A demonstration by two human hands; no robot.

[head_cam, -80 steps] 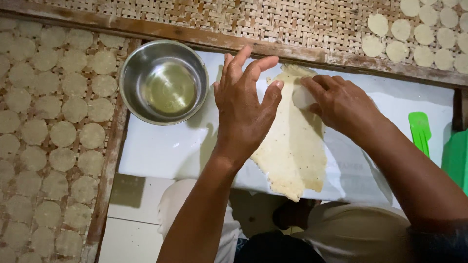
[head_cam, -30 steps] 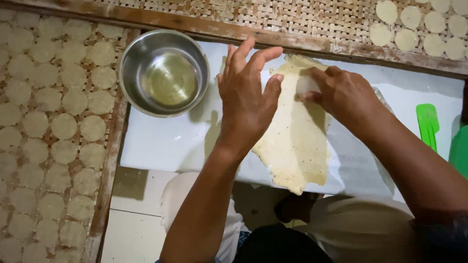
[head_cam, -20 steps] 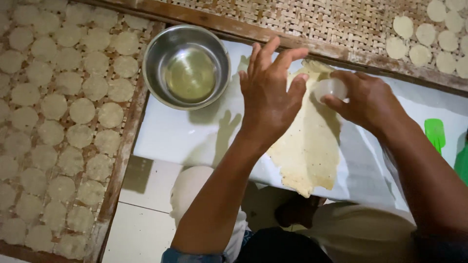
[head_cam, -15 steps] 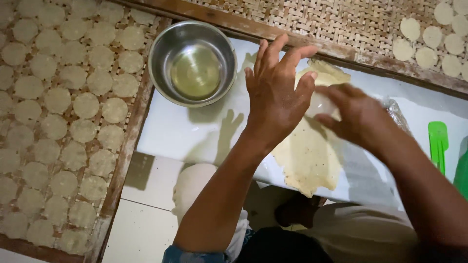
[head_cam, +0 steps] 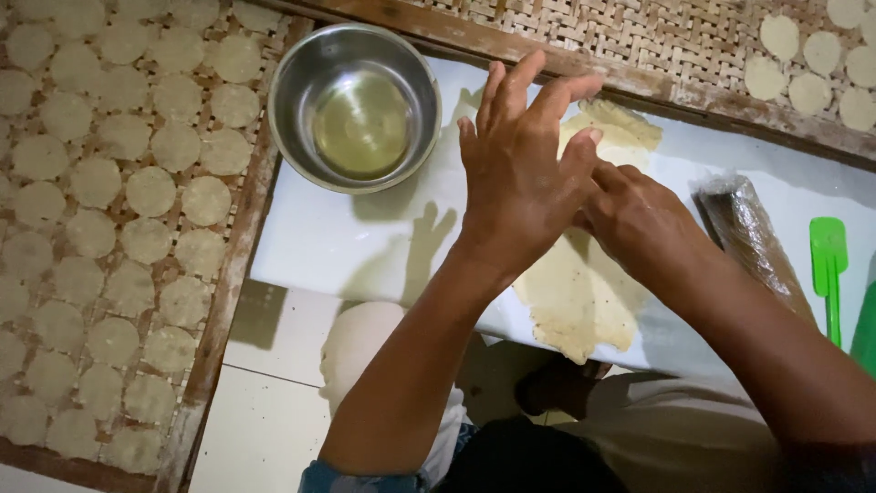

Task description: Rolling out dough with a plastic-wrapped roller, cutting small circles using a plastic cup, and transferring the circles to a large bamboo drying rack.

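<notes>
Thin sheet of pale dough [head_cam: 584,301] spread on the white board [head_cam: 347,246], running from twelve to six o'clock beneath both hands. Left hand [head_cam: 525,173] hovering above it, fingers splayed and released, lifted higher than a moment ago. Right hand [head_cam: 639,219] now tucked under the left palm at three o'clock, knuckles bent; grasp hidden, cannot tell, the small cutter seen earlier no longer visible. Steel bowl [head_cam: 356,105] of oil at ten o'clock. Wrapped rolling pin [head_cam: 753,242] and green spatula [head_cam: 829,269] at three o'clock. Cut rounds [head_cam: 119,210] drying on the woven tray [head_cam: 675,36].
</notes>
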